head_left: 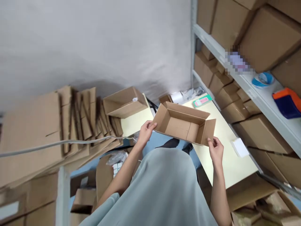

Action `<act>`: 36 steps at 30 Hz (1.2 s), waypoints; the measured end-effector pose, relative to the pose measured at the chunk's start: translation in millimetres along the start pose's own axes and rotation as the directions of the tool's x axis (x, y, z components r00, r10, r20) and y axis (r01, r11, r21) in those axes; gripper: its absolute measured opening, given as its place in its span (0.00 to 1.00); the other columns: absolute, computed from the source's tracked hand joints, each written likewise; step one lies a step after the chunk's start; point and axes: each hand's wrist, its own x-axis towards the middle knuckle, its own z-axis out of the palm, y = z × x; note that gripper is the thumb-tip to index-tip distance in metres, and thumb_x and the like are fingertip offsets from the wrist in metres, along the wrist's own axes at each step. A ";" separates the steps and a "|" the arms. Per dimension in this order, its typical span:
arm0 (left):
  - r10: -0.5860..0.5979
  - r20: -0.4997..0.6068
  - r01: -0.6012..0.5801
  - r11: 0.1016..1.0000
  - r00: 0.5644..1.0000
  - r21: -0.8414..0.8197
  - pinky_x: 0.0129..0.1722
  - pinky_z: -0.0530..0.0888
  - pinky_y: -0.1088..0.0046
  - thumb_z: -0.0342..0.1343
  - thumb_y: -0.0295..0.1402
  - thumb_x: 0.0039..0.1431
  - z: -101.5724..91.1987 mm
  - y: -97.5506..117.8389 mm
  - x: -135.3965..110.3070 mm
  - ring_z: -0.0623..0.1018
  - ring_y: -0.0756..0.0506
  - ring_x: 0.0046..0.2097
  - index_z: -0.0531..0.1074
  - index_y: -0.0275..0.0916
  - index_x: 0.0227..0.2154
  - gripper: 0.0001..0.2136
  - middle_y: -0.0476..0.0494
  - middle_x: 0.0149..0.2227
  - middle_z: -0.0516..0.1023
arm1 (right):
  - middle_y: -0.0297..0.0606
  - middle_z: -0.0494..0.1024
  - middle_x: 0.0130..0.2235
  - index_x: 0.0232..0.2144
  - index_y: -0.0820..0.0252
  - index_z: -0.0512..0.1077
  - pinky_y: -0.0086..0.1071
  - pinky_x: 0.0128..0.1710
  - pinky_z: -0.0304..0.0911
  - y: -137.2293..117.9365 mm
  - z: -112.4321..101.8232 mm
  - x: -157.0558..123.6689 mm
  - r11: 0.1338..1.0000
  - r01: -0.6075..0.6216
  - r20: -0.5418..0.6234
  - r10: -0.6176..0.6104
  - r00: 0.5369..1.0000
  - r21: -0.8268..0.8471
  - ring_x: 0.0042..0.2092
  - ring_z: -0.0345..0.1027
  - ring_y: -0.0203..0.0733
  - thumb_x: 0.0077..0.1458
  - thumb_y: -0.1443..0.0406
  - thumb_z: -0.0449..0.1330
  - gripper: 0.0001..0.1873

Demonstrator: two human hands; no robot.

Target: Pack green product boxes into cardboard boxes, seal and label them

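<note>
Between my two hands hangs a small cardboard box (177,128), its top flaps raised and nothing visible inside. My left hand (146,131) pinches its left end flap between thumb and fingers. On the other side, my right hand (215,149) grips the right end flap near its lower corner. The box is held over the floor and the edge of a pale yellow tabletop (225,157). Left of it, a second open cardboard box (127,103) rests on another pale surface.
Folded cardboard sheets (87,116) lean at the left, with a grey cable (70,142) crossing before them. A green-and-pink packet (202,101) and a white box (240,147) lie on the tabletop. A shelf (256,91) holds blue tape (262,79) and an orange-and-navy tape dispenser (288,102).
</note>
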 end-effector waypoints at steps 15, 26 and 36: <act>-0.171 -0.569 -0.004 0.956 0.804 -0.293 0.53 0.78 0.63 0.65 0.42 0.53 -151.8 -107.1 -15.0 0.82 0.41 0.45 0.72 0.42 0.40 0.15 0.44 0.40 0.82 | 0.37 0.80 0.36 0.39 0.55 0.73 0.39 0.42 0.70 -79.8 208.6 4.1 0.932 0.361 0.427 -0.307 0.850 -0.047 0.38 0.73 0.45 0.57 0.41 0.65 0.25; 0.047 -0.618 0.051 0.989 0.785 0.141 0.57 0.78 0.56 0.57 0.38 0.66 -251.4 -177.8 33.3 0.80 0.37 0.48 0.70 0.43 0.44 0.08 0.39 0.44 0.79 | 0.36 0.78 0.34 0.37 0.53 0.71 0.39 0.40 0.69 -90.2 370.1 -19.5 0.896 0.432 0.507 -0.325 0.798 -0.105 0.37 0.70 0.45 0.55 0.38 0.65 0.27; 0.050 -0.461 0.102 0.949 0.886 0.298 0.52 0.79 0.55 0.52 0.30 0.70 -296.8 -180.3 78.3 0.81 0.35 0.49 0.69 0.43 0.46 0.05 0.36 0.47 0.77 | 0.40 0.82 0.38 0.37 0.54 0.72 0.41 0.45 0.72 -88.3 450.5 -19.5 0.902 0.380 0.479 -0.246 0.843 -0.205 0.39 0.75 0.47 0.52 0.39 0.66 0.28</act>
